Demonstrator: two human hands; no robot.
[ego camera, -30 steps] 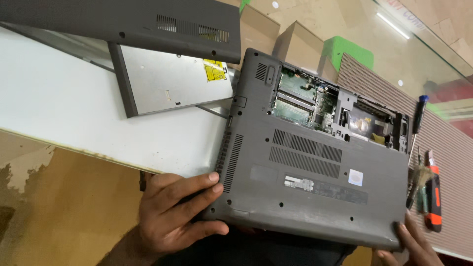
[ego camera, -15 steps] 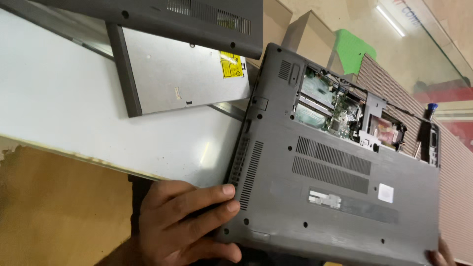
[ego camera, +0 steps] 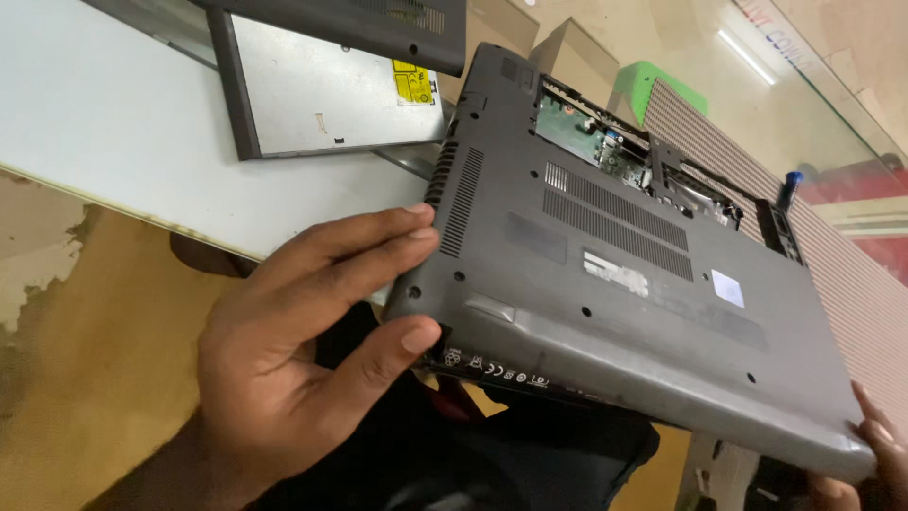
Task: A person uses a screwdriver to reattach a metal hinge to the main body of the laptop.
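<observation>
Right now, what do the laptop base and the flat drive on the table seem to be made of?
Laptop base: likely moulded plastic, matte grey, with vent slots and scuffed edges. Drive: apparently sheet metal, brushed silver top that reflects light softly, with a darker rim, perhaps plastic.

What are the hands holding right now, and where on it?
Both hold the upturned grey laptop: the left hand grips its near left corner, fingers on the base and thumb at the front edge; the right hand holds the near right corner.
</observation>
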